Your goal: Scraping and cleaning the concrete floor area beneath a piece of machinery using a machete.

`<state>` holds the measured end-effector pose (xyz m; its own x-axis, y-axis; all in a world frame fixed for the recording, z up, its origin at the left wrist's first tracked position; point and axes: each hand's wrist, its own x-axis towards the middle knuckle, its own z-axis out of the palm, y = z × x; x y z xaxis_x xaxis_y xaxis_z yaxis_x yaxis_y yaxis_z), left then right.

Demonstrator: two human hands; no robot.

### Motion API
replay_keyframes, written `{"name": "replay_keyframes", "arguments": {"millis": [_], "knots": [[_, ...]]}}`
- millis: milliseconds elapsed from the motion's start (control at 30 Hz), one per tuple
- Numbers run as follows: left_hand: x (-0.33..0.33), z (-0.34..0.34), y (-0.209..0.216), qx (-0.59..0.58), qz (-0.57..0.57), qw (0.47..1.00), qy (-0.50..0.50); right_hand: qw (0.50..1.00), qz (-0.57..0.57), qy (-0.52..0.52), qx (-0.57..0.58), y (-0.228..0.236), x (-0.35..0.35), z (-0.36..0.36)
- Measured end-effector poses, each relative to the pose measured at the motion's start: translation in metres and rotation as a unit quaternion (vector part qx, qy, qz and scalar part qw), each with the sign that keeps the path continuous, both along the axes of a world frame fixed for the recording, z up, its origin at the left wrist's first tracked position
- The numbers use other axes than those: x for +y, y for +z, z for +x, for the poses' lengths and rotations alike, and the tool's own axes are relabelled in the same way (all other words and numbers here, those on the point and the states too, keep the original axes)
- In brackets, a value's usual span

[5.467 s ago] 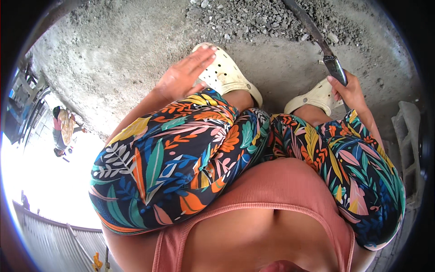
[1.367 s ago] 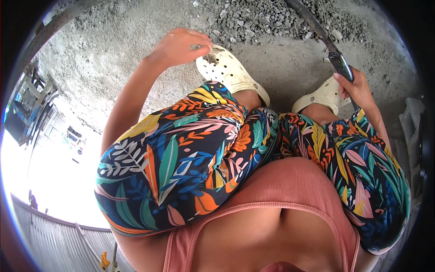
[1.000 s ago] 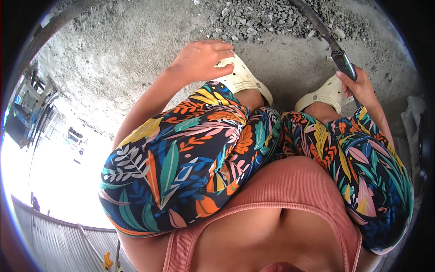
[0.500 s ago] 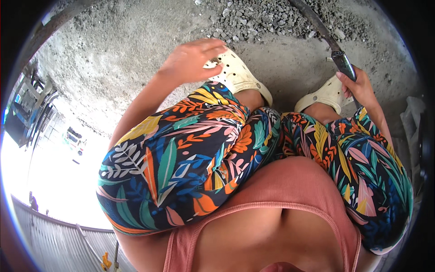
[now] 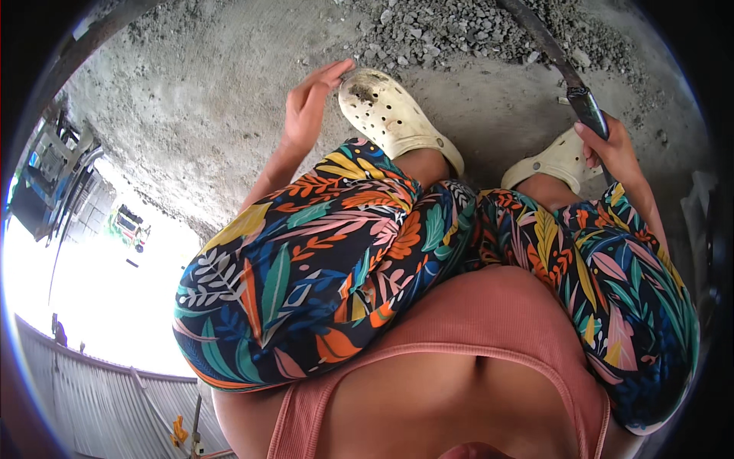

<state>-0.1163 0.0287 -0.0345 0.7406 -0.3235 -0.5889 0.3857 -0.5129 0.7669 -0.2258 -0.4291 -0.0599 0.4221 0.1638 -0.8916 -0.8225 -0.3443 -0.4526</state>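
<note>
Cream clogs (image 5: 405, 122) holding feet (image 5: 422, 164), left hand (image 5: 310, 103) uncurled beside one, right hand (image 5: 618, 153) clamped on handle (image 5: 587, 111)

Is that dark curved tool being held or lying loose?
Held. The right hand is closed around the black handle of the tool, whose far end runs out of the picture.

Rough open-air or half-open yard, work-site type; exact kind unclear. Bare dusty concrete ground (image 5: 206, 99), crushed gravel (image 5: 443, 34) lying loose on it, curved metal tool (image 5: 586, 107) with black handle reaching over the stones. Corrugated sheeting (image 5: 84, 386) lower left, wall or fence. Daylight blows out the left side; dark clutter (image 5: 38, 195) there too distorted to identify.
</note>
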Motion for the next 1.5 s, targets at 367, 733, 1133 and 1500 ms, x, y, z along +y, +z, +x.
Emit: {"name": "replay_keyframes", "arguments": {"millis": [367, 733, 1133, 1500], "knots": [[0.004, 0.017, 0.015, -0.073, 0.087, 0.964, -0.24, 1.0, 0.005, -0.007, -0.001, 0.002, 0.0, 0.0], [0.001, -0.043, 0.02, -0.239, 0.124, 0.901, -0.341, 1.0, 0.01, -0.009, 0.003, 0.002, -0.001, 0.002], [0.008, -0.054, 0.009, -0.311, 0.178, 0.843, -0.402, 1.0, 0.014, -0.003, -0.002, 0.002, 0.0, 0.001], [0.012, -0.058, 0.004, -0.311, 0.188, 0.831, -0.422, 1.0, 0.013, -0.004, -0.001, 0.002, -0.001, 0.001]]}}
